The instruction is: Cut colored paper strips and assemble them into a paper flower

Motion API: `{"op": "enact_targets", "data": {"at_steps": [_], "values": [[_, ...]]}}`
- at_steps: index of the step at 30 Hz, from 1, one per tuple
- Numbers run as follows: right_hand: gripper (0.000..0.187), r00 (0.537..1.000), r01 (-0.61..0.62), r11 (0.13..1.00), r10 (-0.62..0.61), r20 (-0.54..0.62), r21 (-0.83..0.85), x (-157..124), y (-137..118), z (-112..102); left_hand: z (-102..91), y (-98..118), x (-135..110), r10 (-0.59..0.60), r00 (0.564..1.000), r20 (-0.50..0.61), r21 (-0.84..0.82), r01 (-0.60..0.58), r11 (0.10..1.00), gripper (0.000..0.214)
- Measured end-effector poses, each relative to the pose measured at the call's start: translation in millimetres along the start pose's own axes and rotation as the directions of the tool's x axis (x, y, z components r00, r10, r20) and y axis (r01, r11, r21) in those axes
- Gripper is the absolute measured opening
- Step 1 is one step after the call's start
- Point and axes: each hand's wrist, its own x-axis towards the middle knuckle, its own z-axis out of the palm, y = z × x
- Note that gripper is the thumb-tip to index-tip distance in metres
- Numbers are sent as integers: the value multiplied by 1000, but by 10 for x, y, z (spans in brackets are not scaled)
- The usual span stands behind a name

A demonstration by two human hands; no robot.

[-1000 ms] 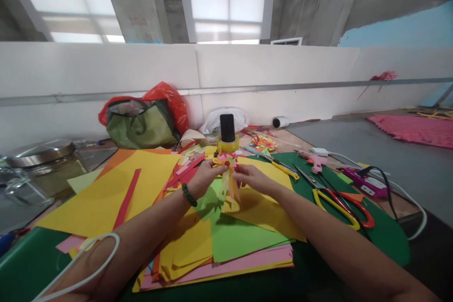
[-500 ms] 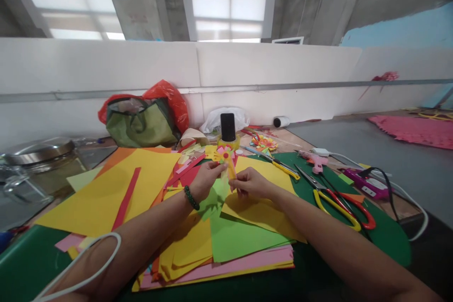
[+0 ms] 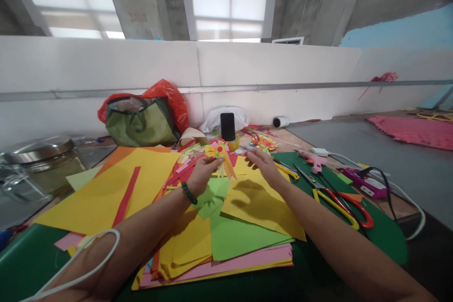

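Between its thumb and fingers, my left hand (image 3: 205, 173) pinches a paper flower (image 3: 220, 149) with yellow and pink petals and a red centre. Yellow and pink paper strips (image 3: 229, 168) hang from the flower. My right hand (image 3: 264, 166) hovers to the right of it, fingers loosely bent and apart, with nothing visible in them. Its shadow falls on a yellow sheet (image 3: 264, 203) below. That sheet overlaps a green sheet (image 3: 244, 240) on a stack of coloured paper. A yellow-handled tool (image 3: 288, 171) lies partly hidden behind my right hand.
Large scissors (image 3: 336, 205) and a pink glue gun (image 3: 317, 163) lie to the right, near a purple power strip (image 3: 370, 186). A phone (image 3: 227, 126) stands upright behind the flower. A glass jar (image 3: 46, 165) is at left; a finished-looking paper flower (image 3: 264, 142) lies further back.
My right hand has let go of the flower's hanging strip and moved up and to the right. My left hand still holds the flower, shifted slightly left.
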Motion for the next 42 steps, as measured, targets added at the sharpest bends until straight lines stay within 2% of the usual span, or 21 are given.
{"op": "enact_targets", "data": {"at_steps": [3,5,10,13,16,19,21,24,27,30,33,38,42], "values": [[37,981,35,993,-13,194,-111,-62,36,141,46,-1,-68,-31,995,92,35,28,999,32],[37,971,71,984,-31,237,-161,-86,68,200,50,-8,-82,-43,988,145,61,34,998,31],[41,980,88,981,-54,194,-174,-84,118,190,28,-7,-87,-38,975,219,77,21,997,27],[39,976,67,984,-29,218,-167,-112,105,192,30,-5,-110,-26,958,285,81,3,997,31],[37,964,53,980,-1,265,-190,-163,74,223,38,-32,-117,-41,974,223,68,26,997,36],[38,960,103,970,-38,277,-222,-178,51,220,37,-67,-103,-61,989,136,33,57,998,39],[40,975,116,974,-74,209,-196,-152,50,182,33,-71,-100,-55,990,133,30,52,998,38],[41,994,110,983,-106,32,-149,-87,52,102,38,-44,-128,-33,990,139,38,28,999,37],[36,993,108,987,-112,-33,-118,-56,12,55,63,-6,-183,-9,973,232,71,-7,997,33],[33,988,152,985,-151,15,-80,-78,-74,59,95,21,-238,1,934,356,120,-47,992,30],[28,976,203,976,-196,100,-72,-105,-129,76,123,37,-278,-9,900,435,175,-74,982,27],[25,975,149,987,-137,175,-53,-91,-90,60,154,63,-314,-44,877,478,197,-58,979,21],[25,979,96,995,-96,182,11,-76,-70,54,165,88,-322,-59,860,506,181,-40,983,23]]}}
